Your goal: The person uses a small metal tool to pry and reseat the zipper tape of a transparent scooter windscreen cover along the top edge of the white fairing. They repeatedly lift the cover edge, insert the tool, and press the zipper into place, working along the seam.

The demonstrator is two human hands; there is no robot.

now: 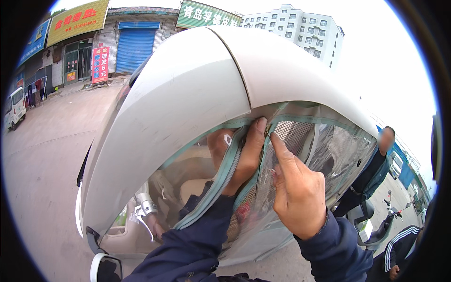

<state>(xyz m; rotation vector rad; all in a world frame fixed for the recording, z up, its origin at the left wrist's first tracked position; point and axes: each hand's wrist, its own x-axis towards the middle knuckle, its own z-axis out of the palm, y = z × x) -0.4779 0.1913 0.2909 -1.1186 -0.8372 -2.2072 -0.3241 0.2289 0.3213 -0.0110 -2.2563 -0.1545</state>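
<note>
A clear plastic side curtain (324, 157) with teal fabric trim hangs from the white roof (291, 70) of a small enclosed vehicle. My left arm passes through its opening. There my left hand (246, 157) grips the trim's upper corner, thumb outside, other fingers partly hidden behind the film. A loose teal strip with a zipper (218, 181) drapes over that wrist. My right hand (300, 192) is mostly closed, its index finger stretched up to the same corner. A thin, needle-like sliver (268, 132) shows by that fingertip. What the curled fingers hold, if anything, is hidden.
Inside are a handlebar lever (146, 218) and a beige seat (195, 190). A side mirror (107, 268) juts out at lower left. To the right stand a person (373, 164) and a scooter (383, 225); another person's striped sleeve (399, 244) is nearer. Shopfronts line the far side.
</note>
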